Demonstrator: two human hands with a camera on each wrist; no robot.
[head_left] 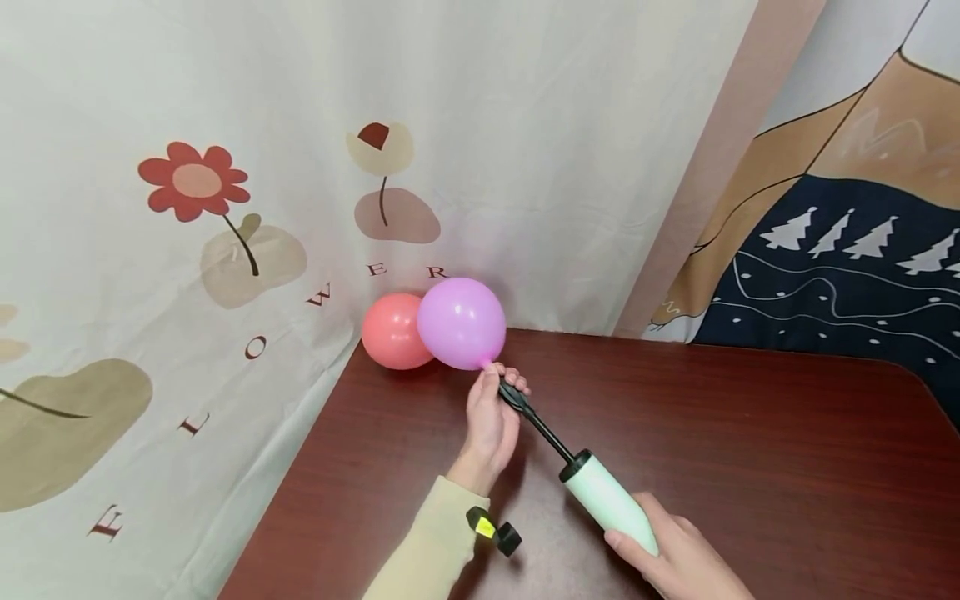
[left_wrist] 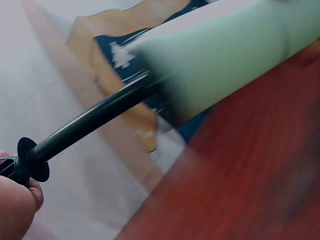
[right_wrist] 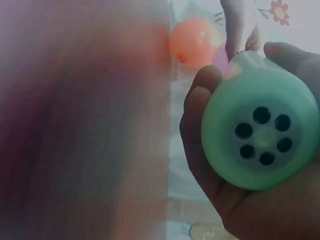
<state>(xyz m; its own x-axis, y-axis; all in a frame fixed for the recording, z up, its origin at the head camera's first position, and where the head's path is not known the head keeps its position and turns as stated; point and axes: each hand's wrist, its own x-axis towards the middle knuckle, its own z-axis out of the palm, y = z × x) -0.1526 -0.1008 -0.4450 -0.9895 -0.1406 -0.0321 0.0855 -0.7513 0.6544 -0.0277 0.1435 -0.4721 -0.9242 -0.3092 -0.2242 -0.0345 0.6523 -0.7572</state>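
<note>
My left hand (head_left: 491, 421) pinches the neck of a round, inflated purple balloon (head_left: 462, 323) at the black nozzle end (head_left: 513, 395) of a balloon pump. The pump's mint-green barrel (head_left: 609, 500) lies in the grip of my right hand (head_left: 678, 546), nearer to me on the right. Between barrel and nozzle a black rod (head_left: 551, 436) shows, also large in the left wrist view as a black shaft (left_wrist: 95, 120) with a round flange. In the right wrist view, fingers wrap the green barrel (right_wrist: 260, 165), whose end face has a ring of dark holes.
A red balloon (head_left: 393, 333) sits on the brown table (head_left: 750, 450) at its back left corner, partly behind the purple one. A pale curtain (head_left: 562, 167) with printed flowers hangs along the left and back edges. A dark patterned cloth (head_left: 840, 275) hangs at the right.
</note>
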